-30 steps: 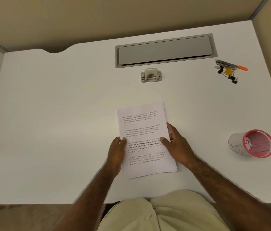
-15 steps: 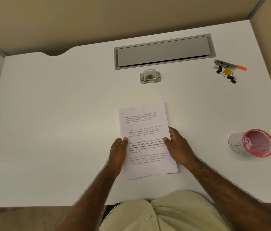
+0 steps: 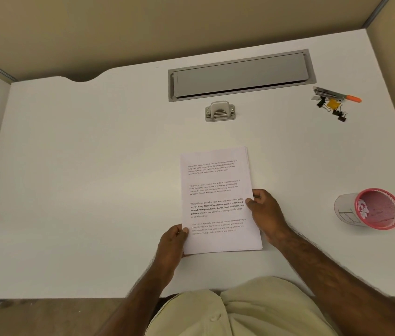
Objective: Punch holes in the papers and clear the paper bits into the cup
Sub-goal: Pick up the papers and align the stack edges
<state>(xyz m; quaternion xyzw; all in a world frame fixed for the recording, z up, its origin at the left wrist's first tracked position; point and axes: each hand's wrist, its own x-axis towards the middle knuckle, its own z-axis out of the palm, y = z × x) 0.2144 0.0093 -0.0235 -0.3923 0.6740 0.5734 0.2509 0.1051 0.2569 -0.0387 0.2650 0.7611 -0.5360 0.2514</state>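
A thin stack of printed papers (image 3: 218, 190) lies on the white desk in front of me. My left hand (image 3: 171, 243) pinches its lower left edge, thumb on top. My right hand (image 3: 264, 212) grips the right edge near the middle, thumb on the page. A small grey metal hole punch (image 3: 219, 111) stands farther back, just in front of the cable tray, apart from the papers. A paper cup with a pink mesh rim (image 3: 368, 209) lies tilted on its side at the right, its mouth facing me, with a few white bits inside.
A grey cable tray lid (image 3: 240, 75) is set into the desk (image 3: 82, 166) at the back. A stapler with an orange tip (image 3: 337, 94) and several binder clips (image 3: 334, 110) sit at the back right. Beige partition walls close the back and right.
My left hand slid down the left edge toward the lower corner. The stack straightened and its top moved slightly right. The right hand kept its grip on the right edge.
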